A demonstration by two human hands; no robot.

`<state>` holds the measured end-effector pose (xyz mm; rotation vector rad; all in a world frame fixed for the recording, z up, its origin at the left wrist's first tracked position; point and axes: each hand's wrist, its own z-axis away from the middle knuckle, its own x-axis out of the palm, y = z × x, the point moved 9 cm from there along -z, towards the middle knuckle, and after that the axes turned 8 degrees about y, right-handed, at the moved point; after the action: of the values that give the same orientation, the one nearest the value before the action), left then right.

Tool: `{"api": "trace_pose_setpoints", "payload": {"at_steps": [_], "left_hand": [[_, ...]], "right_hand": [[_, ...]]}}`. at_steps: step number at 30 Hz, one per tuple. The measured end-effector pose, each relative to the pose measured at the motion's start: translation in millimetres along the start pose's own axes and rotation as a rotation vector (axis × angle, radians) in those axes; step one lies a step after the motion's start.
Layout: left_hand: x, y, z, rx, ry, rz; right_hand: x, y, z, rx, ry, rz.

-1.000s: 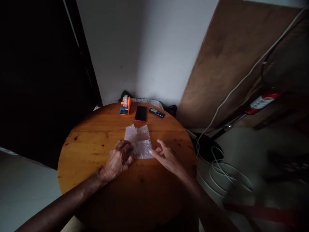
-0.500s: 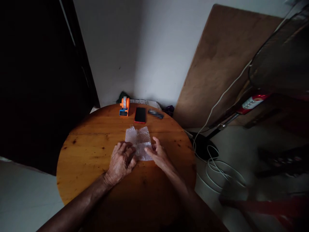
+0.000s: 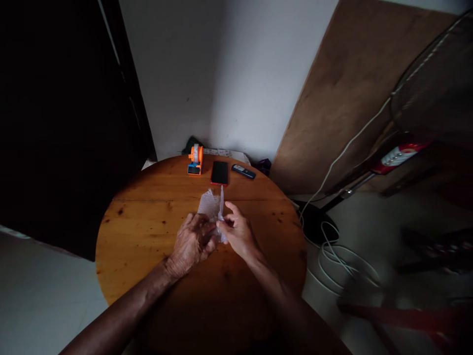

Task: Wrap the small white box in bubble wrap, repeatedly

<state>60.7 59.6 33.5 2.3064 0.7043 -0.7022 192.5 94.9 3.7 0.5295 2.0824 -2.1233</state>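
A piece of clear bubble wrap (image 3: 209, 203) lies on the round wooden table in front of me, its right side folded up so that it stands on edge. My right hand (image 3: 238, 230) pinches this raised side between thumb and fingers, the index finger a little apart. On the left part of the wrap rests my left hand (image 3: 195, 239), its fingers curled down and holding it against the tabletop. The lower part of the wrap is mostly hidden by both hands.
Along the table's (image 3: 136, 222) far side stand an orange tape dispenser (image 3: 195, 160), a phone with a red edge (image 3: 219, 173) and a small dark handset (image 3: 243, 171). A standing fan (image 3: 399, 155) and a looped white cable (image 3: 343, 264) are on the right.
The right side of the bubble wrap has gone from flat to folded upward. My right hand has closed on it and moved slightly left. My view has shifted a little.
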Motion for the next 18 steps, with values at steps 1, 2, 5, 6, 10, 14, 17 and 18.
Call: {"api": "trace_pose_setpoints", "payload": {"at_steps": [1, 2, 5, 6, 10, 14, 17, 18], "left_hand": [[-0.3, -1, 1, 0.000, 0.017, 0.017], [-0.6, -1, 1, 0.000, 0.035, 0.034], [0.2, -5, 1, -0.043, 0.064, 0.083], [0.6, -7, 1, -0.072, 0.070, 0.097], [0.8, -15, 1, -0.183, 0.079, 0.161], [-1.2, -24, 2, -0.302, 0.056, 0.299], [0.2, -36, 5, -0.471, 0.032, 0.455], [-0.6, -38, 5, -0.503, 0.046, 0.485]], "right_hand": [[2, -3, 0, -0.008, -0.004, 0.011], [4, -6, 0, -0.025, -0.004, 0.032], [6, -12, 1, -0.090, -0.007, 0.098], [7, -13, 2, -0.106, -0.014, 0.112], [10, -17, 8, -0.161, -0.092, 0.134], [15, -23, 15, -0.266, -0.221, 0.239], [21, -29, 22, -0.362, -0.250, 0.448], [22, -32, 25, -0.396, -0.237, 0.540]]}}
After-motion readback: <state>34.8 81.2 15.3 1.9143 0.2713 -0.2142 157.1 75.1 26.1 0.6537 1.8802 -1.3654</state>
